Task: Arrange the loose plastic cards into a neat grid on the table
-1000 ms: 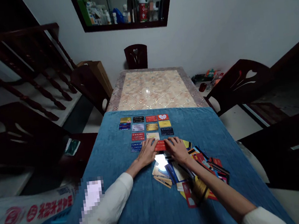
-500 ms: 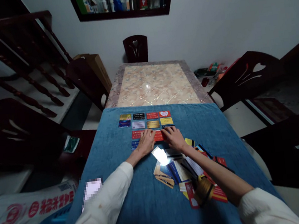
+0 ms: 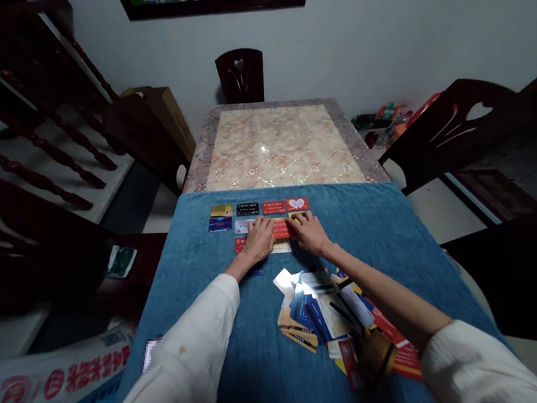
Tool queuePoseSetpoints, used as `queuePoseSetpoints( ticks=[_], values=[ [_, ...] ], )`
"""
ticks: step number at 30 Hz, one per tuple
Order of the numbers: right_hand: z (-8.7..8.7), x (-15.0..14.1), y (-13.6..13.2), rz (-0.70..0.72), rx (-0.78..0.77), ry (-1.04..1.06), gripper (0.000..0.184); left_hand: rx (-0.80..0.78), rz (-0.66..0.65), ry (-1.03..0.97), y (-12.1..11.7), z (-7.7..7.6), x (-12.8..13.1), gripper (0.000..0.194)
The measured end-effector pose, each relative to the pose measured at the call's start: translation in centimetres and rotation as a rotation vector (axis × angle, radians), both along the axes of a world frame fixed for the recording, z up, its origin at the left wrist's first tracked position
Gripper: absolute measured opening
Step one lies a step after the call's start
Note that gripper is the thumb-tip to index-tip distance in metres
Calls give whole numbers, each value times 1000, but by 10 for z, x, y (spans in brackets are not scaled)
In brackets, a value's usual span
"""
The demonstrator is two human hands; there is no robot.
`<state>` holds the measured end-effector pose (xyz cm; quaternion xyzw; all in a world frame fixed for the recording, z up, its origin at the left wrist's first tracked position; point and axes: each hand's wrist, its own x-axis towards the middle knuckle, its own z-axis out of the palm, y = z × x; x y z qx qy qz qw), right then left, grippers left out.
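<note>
A red card [image 3: 281, 229] is pinched at its left end by my left hand [image 3: 259, 238] and at its right end by my right hand [image 3: 311, 232]. Just below it a pale yellow card [image 3: 281, 248] shows. Beyond my hands lies a row of cards: a gold one [image 3: 222, 210], a black one [image 3: 248, 209], a red one [image 3: 274, 208] and one with a white heart [image 3: 296, 204]. A dark blue card [image 3: 221, 224] and a silver card [image 3: 243, 226] lie in the second row. My fingers partly cover other cards there. Nearer me spreads a loose pile of mixed cards [image 3: 333, 317].
A blue cloth [image 3: 249, 372] covers the near part of the patterned table [image 3: 271, 143]. Dark wooden chairs [image 3: 240, 75] stand around it. At the left are a white printed bag [image 3: 51, 381] and a blurred phone-like object [image 3: 151, 354]. A round brownish object [image 3: 377, 352] overlaps the pile.
Both hands have moved away from me with the red card, from the third row to over the second. The view has tilted slightly downward.
</note>
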<state>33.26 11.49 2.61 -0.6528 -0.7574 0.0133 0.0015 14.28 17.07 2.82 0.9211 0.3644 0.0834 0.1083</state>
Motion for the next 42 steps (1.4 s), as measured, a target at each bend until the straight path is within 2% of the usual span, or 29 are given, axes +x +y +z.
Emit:
queuePoseSetpoints(
  ticks=[7, 14, 23, 32, 42],
  values=[
    [1, 3, 26, -34, -55, -26, 60, 32, 24, 66, 27, -6, 8, 45],
    [-7, 6, 51, -75, -37, -24, 53, 19, 44, 102, 50, -4, 17, 43],
    [-16, 10, 79, -110, -56, 4, 47, 1, 74, 159, 79, -14, 31, 39],
    [-13, 13, 92, -102, -116, 24, 46, -43, 101, 206, 90, -14, 39, 35],
    [-4, 11, 92, -101, -186, 6, 48, -38, 92, 267, 89, -9, 40, 35]
  ],
)
